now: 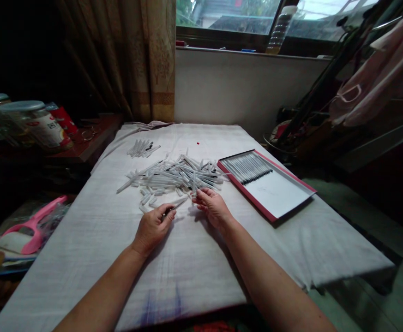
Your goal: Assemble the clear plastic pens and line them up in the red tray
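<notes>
A loose heap of clear plastic pens [173, 177] lies in the middle of a table covered by a white cloth [194, 258]. My left hand [152, 227] rests on the cloth just below the heap, fingers closed round one pen [176, 205] that points up and right. My right hand [212, 206] is at the heap's near right edge, fingertips pinched among the pens; what it grips is too small to make out. A smaller group of pens [142, 148] lies farther back on the left.
A flat red-rimmed box [284, 203] with a row of pens laid side by side sits at the right. A tiny red bit [198, 143] lies on the cloth near the back. Jars [38, 122] stand on a side shelf; a pink tool [31, 228] lies at the left.
</notes>
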Motion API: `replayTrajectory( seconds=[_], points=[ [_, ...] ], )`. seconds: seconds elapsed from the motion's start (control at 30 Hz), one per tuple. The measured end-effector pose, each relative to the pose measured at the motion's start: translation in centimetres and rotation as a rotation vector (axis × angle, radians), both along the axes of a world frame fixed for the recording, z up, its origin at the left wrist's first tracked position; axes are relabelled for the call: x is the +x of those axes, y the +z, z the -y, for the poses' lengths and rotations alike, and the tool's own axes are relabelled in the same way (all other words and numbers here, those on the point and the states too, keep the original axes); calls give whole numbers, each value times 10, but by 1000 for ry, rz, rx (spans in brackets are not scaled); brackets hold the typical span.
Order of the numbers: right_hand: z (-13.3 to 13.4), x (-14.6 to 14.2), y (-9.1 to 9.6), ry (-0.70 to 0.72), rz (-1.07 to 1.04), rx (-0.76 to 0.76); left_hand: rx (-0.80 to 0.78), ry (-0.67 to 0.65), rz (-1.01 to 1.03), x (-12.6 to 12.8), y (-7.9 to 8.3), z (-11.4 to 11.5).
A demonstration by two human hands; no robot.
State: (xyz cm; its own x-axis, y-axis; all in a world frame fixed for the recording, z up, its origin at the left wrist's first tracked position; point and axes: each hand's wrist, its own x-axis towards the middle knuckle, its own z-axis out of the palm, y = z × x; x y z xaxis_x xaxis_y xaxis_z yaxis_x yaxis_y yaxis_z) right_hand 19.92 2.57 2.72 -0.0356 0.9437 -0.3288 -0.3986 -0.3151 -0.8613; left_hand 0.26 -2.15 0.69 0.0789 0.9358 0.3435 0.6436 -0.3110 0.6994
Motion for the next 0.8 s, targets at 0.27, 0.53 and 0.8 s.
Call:
replayTrajectory(
  seconds=[0.27, 0.53, 0.8],
  points=[
    [6, -9, -1, 73, 3, 44, 24, -21, -70, 2, 2, 2],
    [8, -5, -2, 151, 161, 92, 62, -51, -94, 0, -3, 0],
    [5, 5, -5, 318, 295, 163, 52, -99, -106, -1, -2, 0]
  ],
)
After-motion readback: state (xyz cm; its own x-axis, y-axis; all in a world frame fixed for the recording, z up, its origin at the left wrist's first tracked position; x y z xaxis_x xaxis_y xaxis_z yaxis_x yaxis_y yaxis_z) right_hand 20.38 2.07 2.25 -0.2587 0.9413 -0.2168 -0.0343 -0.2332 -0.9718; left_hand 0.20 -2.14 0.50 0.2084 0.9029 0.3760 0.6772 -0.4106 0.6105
